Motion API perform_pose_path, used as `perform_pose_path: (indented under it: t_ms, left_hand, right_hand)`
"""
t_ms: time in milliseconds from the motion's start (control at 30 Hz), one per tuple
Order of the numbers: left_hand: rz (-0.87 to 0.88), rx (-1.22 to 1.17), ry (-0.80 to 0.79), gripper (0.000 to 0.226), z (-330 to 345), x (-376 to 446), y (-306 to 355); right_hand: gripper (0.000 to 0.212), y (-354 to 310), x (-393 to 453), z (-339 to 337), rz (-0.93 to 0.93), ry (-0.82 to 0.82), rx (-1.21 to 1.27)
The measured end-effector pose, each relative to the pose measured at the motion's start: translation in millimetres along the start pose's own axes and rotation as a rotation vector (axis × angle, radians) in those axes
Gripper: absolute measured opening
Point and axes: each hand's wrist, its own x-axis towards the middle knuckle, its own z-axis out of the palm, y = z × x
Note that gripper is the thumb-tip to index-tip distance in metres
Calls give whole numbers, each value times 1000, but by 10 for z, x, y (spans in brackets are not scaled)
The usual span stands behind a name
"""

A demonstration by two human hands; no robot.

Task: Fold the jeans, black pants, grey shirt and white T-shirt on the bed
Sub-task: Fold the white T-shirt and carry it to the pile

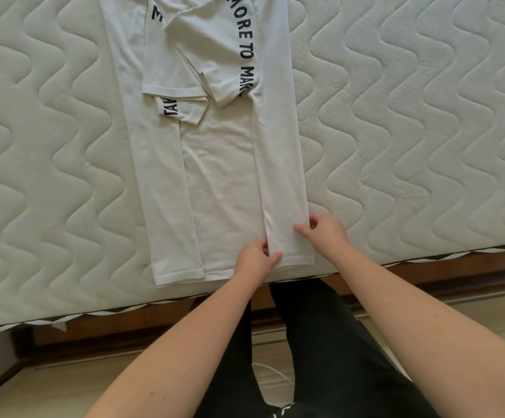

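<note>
The white T-shirt with black lettering lies lengthwise on the quilted mattress, both side panels and sleeves folded inward over its middle. Its hem reaches the mattress's near edge. My left hand pinches the inner edge of the right folded panel near the hem. My right hand pinches the outer edge of that same panel a little higher. The jeans, black pants and grey shirt are not in view.
The mattress stretches wide to both sides of the shirt. Along its near edge runs the wooden bed frame, with pale floor below. My legs in black trousers stand against the bed.
</note>
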Motion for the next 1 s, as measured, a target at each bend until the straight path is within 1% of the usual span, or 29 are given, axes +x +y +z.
perform_pose_path:
  t_ms: [67,167,300,433,500,567,667,833,900,967,1000]
  left_hand:
    - [-31,2,-30,28,32,-31,-20]
    - [-102,12,-105,16,69,-60,-63]
    - [-130,-15,-117,22,104,-105,-90]
    - [-104,19,-40,34,95,-116,-71]
    - [-56,15,24,33,79,-106,-68]
    - [-15,32,70,28,47,-97,-77]
    - [-14,112,66,22,14,-86,-124]
    - [-56,211,50,26,13,-112,-92]
    - [-71,230,129,25,-38,-101,-8]
    - [-57,161,251,22,-130,-49,124]
    - [-37,118,281,21,-181,2,200]
  right_hand:
    - [32,58,-62,65,17,-48,-59]
    - [27,141,-139,133,71,-20,-66]
    - [22,270,-220,198,103,24,-82]
    - [24,280,-253,227,49,-5,-138]
    - [26,264,-248,222,70,-13,-148]
    - [29,257,-244,219,95,-24,-159]
    - [28,272,-269,225,108,-37,-128]
    - [30,267,-339,228,152,26,-187]
    - [30,243,-353,236,180,72,-208]
    - [31,188,-334,223,167,127,-173]
    - [31,146,-315,210,156,144,-147]
